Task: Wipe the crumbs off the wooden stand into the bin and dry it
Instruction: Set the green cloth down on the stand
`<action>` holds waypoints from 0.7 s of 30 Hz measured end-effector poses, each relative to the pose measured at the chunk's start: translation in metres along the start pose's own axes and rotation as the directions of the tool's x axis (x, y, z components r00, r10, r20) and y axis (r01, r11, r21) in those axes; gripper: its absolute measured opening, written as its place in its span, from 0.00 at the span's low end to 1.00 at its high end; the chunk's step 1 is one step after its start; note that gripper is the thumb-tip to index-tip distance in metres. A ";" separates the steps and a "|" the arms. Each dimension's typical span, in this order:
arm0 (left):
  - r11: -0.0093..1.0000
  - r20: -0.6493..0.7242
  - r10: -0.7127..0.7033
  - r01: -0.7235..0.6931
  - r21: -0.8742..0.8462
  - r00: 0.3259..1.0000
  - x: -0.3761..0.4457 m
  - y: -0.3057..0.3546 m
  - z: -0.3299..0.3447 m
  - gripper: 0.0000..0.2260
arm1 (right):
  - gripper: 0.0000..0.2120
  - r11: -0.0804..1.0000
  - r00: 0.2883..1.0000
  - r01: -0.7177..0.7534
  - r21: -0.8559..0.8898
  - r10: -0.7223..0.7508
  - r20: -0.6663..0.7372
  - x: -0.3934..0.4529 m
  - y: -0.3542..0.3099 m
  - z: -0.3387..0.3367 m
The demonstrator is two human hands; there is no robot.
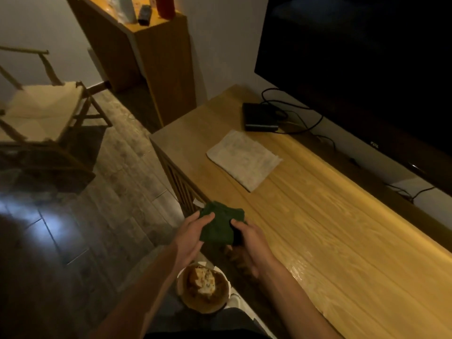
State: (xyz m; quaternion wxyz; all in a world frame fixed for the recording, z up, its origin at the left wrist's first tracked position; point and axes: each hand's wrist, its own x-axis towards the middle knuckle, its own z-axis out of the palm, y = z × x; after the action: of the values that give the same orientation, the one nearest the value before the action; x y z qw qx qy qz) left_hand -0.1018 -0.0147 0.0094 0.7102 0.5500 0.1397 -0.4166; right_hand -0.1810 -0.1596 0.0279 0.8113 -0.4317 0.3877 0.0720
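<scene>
Holding a dark green cloth (221,223) between both hands, I am standing at the near front edge of the wooden stand (330,216). The cloth is looking bunched and crumpled, with soft folds. My left hand (193,237) is pinching its left side, thumb lying on top and fingers curled underneath. My right hand (249,243) is closing around its right side, thumb on top; its fingers are hidden under the fabric and shadow. The cloth is hovering just over the front edge of the worktop, and I cannot tell whether it is touching the wood.

The stand itself is showing as a long, light wooden worktop with a glossy grain, running away to the right. Crumbs are too small for me to make out in this dim light.

A round bin (204,289) with scraps inside is sitting on the floor just below my hands, beside the front of the stand. A pale folded towel (244,159) is lying flat on the worktop, well apart from the green cloth, farther back. Behind it a black box (259,117) with cables is resting near the wall, under a large dark television (367,64). A wooden chair (41,106) is standing on the floor to the left, and a tall cabinet (156,57) is standing in the far corner.
</scene>
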 end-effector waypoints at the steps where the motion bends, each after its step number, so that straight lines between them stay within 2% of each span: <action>1: 0.999 0.022 -0.019 0.018 0.035 1.000 0.011 0.005 0.000 0.17 | 0.10 1.000 1.000 0.007 0.002 -0.007 -0.026 0.008 -0.002 0.002; 6: 0.961 0.027 -0.042 0.033 0.276 0.999 0.064 0.032 -0.012 0.13 | 0.09 0.995 0.984 0.078 0.055 -0.068 -0.163 0.049 -0.007 0.017; 11: 0.882 0.052 0.007 -0.031 0.471 0.999 0.126 0.069 -0.027 0.06 | 0.11 0.991 0.918 0.136 -0.021 -0.134 -0.373 0.099 -0.010 0.044; 14: 0.803 0.094 0.005 -0.060 0.593 0.996 0.161 0.090 -0.034 0.01 | 0.10 0.986 0.854 0.145 -0.081 -0.165 -0.493 0.129 -0.008 0.062; 18: 0.677 0.094 0.030 -0.089 0.731 0.995 0.202 0.106 -0.043 0.10 | 0.11 0.969 0.781 0.164 -0.184 -0.241 -0.577 0.160 -0.006 0.080; 21: 0.508 0.109 0.029 -0.109 0.854 0.994 0.226 0.110 -0.054 0.11 | 0.13 0.951 0.733 0.123 -0.282 -0.279 -0.621 0.175 -0.002 0.087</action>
State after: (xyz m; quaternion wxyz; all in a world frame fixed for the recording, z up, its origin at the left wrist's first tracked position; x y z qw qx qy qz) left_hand 0.1329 -0.0598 -0.0848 0.3663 0.8171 -0.1352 -0.4242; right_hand -0.0102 -0.1334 -0.0633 0.5738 -0.5568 0.5866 -0.1290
